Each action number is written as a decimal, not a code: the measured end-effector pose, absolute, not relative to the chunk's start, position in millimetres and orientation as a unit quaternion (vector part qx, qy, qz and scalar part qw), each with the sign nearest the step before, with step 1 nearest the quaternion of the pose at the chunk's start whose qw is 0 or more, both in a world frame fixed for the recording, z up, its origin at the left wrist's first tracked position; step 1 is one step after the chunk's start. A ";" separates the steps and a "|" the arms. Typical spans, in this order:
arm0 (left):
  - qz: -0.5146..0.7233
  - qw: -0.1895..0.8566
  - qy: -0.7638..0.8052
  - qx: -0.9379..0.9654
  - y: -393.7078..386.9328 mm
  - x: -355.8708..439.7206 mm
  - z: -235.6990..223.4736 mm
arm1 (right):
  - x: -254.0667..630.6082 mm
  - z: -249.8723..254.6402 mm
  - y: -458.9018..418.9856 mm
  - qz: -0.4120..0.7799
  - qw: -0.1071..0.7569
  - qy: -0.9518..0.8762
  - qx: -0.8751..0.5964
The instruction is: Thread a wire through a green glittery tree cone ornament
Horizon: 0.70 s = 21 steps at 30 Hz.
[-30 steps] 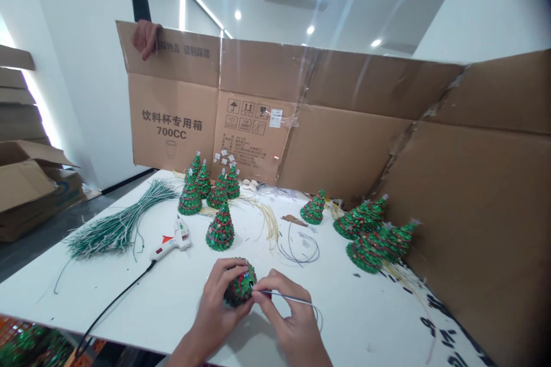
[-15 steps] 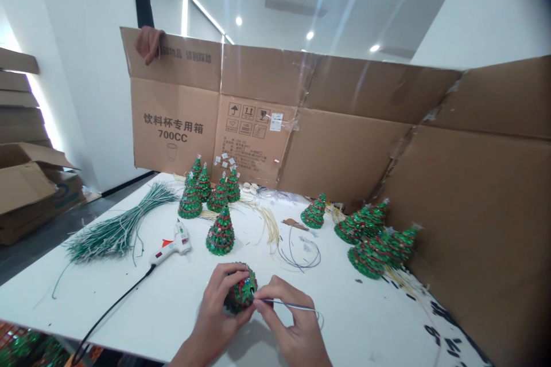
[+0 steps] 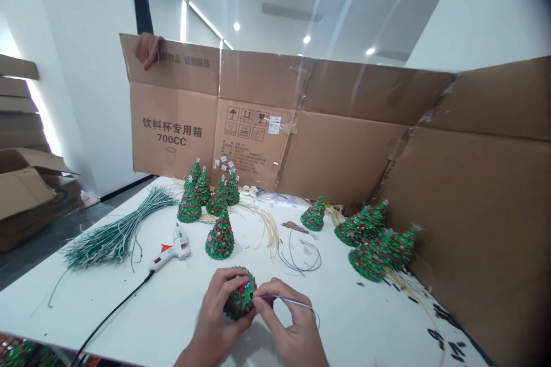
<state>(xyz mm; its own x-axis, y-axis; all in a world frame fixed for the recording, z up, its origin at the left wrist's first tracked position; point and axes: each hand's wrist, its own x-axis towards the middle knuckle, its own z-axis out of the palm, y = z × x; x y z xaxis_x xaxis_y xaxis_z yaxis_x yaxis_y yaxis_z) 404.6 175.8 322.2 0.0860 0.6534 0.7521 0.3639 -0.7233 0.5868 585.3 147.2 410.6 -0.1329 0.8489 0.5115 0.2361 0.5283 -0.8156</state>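
My left hand is wrapped round a small green tinsel Christmas tree with red trim, held tilted just above the white table. My right hand pinches a thin grey wire whose end touches the tree's tip. The wire loops off to the right past my fingers.
Several finished tinsel trees stand at the back left and lie at the right. A white glue gun with a black cord, a bundle of green wires and loose wire loops lie on the table. Cardboard walls fence the back and right; another person's hand grips the top edge.
The view has shifted slightly. My hands keep the same hold on the tree and wire, which sit a little higher in view.
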 end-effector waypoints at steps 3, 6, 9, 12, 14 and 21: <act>0.578 0.124 0.354 0.725 177.1 404.5 321.3 | 582.2 411.7 148.3 0.276 0.536 -0.690 -0.401; 0.579 0.121 0.358 0.722 178.4 404.8 320.5 | 578.2 414.2 149.2 0.263 0.544 -0.685 -0.407; 0.583 0.116 0.367 0.715 180.2 405.5 318.7 | 572.8 417.9 150.4 0.266 0.545 -0.675 -0.421; 0.588 0.109 0.377 0.707 182.9 405.8 315.9 | 567.8 420.9 154.1 0.290 0.545 -0.661 -0.427; 0.590 0.103 0.382 0.704 185.0 405.6 314.0 | 566.0 422.0 159.3 0.302 0.543 -0.658 -0.425; 0.584 0.082 0.403 0.700 190.1 404.2 308.7 | 565.4 426.3 182.4 0.235 0.516 -0.707 -0.423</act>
